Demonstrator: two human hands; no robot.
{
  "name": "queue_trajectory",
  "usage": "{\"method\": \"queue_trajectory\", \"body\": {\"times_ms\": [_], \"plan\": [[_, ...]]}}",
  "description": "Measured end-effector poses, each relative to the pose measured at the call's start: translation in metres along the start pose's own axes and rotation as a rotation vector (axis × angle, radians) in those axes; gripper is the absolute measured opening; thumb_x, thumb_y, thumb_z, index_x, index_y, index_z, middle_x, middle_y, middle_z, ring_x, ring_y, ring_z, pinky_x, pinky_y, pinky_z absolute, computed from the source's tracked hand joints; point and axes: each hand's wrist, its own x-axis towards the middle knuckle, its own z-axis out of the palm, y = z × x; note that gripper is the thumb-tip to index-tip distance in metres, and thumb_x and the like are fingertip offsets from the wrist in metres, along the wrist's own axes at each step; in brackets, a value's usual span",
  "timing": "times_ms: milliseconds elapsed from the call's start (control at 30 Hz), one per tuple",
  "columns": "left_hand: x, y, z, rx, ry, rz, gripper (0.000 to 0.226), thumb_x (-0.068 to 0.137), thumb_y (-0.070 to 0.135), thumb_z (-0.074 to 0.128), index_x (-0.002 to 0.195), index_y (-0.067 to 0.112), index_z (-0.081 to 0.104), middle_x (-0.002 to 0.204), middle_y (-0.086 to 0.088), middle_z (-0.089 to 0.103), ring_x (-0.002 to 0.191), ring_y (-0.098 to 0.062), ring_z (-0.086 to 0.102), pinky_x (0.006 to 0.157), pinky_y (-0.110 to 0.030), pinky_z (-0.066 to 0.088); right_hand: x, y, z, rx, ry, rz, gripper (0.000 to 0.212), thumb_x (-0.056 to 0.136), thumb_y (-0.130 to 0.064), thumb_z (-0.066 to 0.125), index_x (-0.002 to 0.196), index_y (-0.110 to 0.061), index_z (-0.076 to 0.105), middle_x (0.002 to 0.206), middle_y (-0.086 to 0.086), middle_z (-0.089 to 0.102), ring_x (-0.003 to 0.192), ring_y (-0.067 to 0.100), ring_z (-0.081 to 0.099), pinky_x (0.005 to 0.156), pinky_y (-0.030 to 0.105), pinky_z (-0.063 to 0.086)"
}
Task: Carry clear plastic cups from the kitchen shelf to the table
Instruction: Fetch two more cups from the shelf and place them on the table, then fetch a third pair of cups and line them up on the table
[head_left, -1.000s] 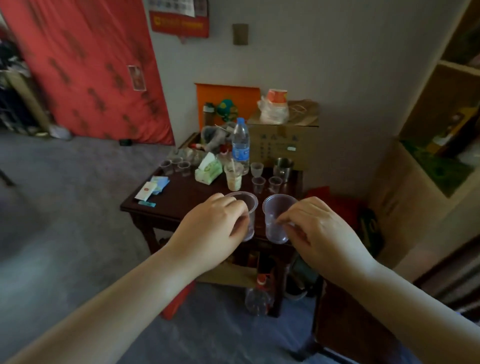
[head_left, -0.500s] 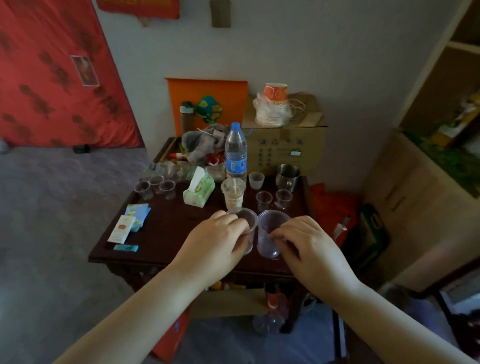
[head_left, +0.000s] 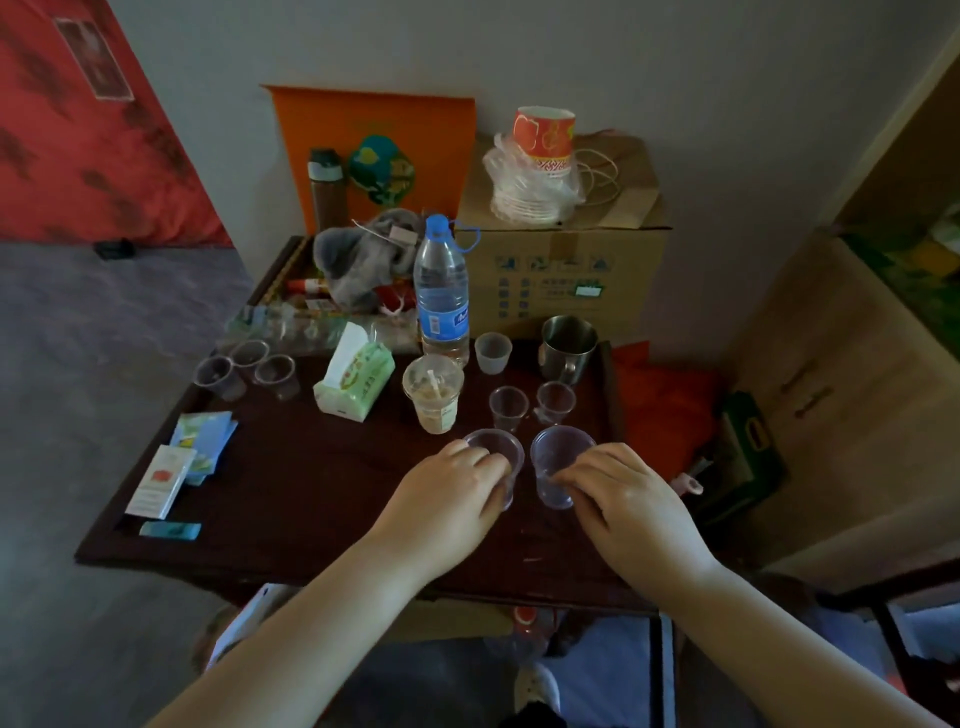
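Water bottle (head_left: 442, 291) behind tissue pack (head_left: 354, 378)

No lettering is legible. Beyond the held cups, the water bottle (head_left: 442, 291) carries a blue label (print blurred); the cardboard box (head_left: 563, 275) bears handling pictograms and a small sticker, both unreadable.
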Motion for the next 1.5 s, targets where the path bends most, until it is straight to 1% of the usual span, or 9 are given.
{"method": "queue_trajectory", "body": {"times_ms": [167,267,367,500,767,967,1100,1300,1500], "plan": [[0.039,-0.018,0.046,-0.012,-0.060,-0.109,0.017,0.089,0.023,0.049,0.097,0.016,0.063,0.090,0.003,0.066,0.093,-0.016,0.056,0.070,-0.028,0.050,0.029,0.067,0.034,0.015,-0.062,-0.001,0.023,0.086,-0.021,0.048,0.094,-0.019,0.069,0.090,-0.006,0.066,0.093,0.015,0.057,0.077,0.030,0.050],[0.058,-0.027,0.074,-0.012,-0.100,-0.179,0.018,0.087,0.019,0.054,0.101,0.016,0.064,0.095,0.002,0.068,0.097,-0.016,0.057,0.073,-0.027,0.049,0.044,0.102,0.056,0.017,-0.110,-0.007,0.017,0.081,-0.010,0.063,0.094,-0.018,0.069,0.089,-0.006,0.066,0.091,0.015,0.057,0.076,0.029,0.050],[0.074,-0.033,0.096,-0.015,-0.119,-0.240,0.021,0.087,0.017,0.053,0.105,0.015,0.063,0.103,0.000,0.067,0.102,-0.018,0.056,0.076,-0.027,0.047,0.058,0.125,0.077,0.019,-0.155,-0.042,0.023,0.075,-0.003,0.069,0.094,-0.016,0.070,0.087,-0.005,0.067,0.089,0.017,0.059,0.074,0.028,0.049],[0.087,-0.043,0.121,-0.011,-0.170,-0.293,0.025,0.090,0.018,0.047,0.112,0.015,0.059,0.111,-0.001,0.063,0.108,-0.017,0.051,0.081,-0.026,0.043,0.069,0.143,0.101,0.037,-0.202,-0.064,0.024,0.072,-0.002,0.070,0.091,-0.016,0.070,0.083,-0.005,0.068,0.086,0.019,0.060,0.071,0.029,0.049],[0.096,-0.058,0.148,-0.011,-0.260,-0.365,0.025,0.090,0.015,0.046,0.112,0.015,0.058,0.115,-0.003,0.062,0.110,-0.019,0.049,0.082,-0.027,0.040,0.075,0.161,0.134,0.045,-0.226,-0.036,0.021,0.073,-0.003,0.070,0.091,-0.014,0.070,0.084,-0.002,0.068,0.086,0.020,0.061,0.072,0.031,0.051],[0.104,-0.064,0.163,0.026,-0.308,-0.349,0.038,0.089,0.007,0.044,0.125,0.015,0.049,0.128,-0.001,0.055,0.120,-0.018,0.043,0.090,-0.028,0.038,0.074,0.169,0.147,0.004,-0.199,-0.058,0.031,0.067,0.000,0.073,0.095,-0.014,0.069,0.088,-0.002,0.069,0.091,0.023,0.062,0.080,0.034,0.048],[0.107,-0.066,0.172,0.070,-0.342,-0.326,0.039,0.086,0.004,0.048,0.124,0.012,0.050,0.123,-0.003,0.057,0.116,-0.020,0.045,0.089,-0.030,0.041,0.071,0.171,0.154,-0.009,-0.240,-0.068,0.033,0.067,0.000,0.073,0.097,-0.014,0.068,0.091,-0.002,0.068,0.094,0.022,0.060,0.081,0.034,0.049],[0.111,-0.067,0.171,0.043,-0.355,-0.333,0.038,0.088,0.005,0.045,0.125,0.012,0.050,0.125,-0.004,0.056,0.117,-0.020,0.044,0.088,-0.031,0.042,0.070,0.168,0.154,-0.023,-0.248,-0.041,0.029,0.071,-0.006,0.073,0.098,-0.013,0.068,0.093,-0.001,0.069,0.095,0.022,0.060,0.081,0.035,0.049],[0.103,-0.067,0.162,0.041,-0.309,-0.307,0.035,0.084,0.010,0.050,0.119,0.014,0.053,0.120,-0.002,0.055,0.113,-0.021,0.045,0.087,-0.031,0.044,0.067,0.153,0.136,-0.022,-0.223,0.025,0.028,0.074,-0.013,0.071,0.101,-0.015,0.067,0.096,-0.003,0.068,0.098,0.021,0.060,0.085,0.035,0.048]]}}
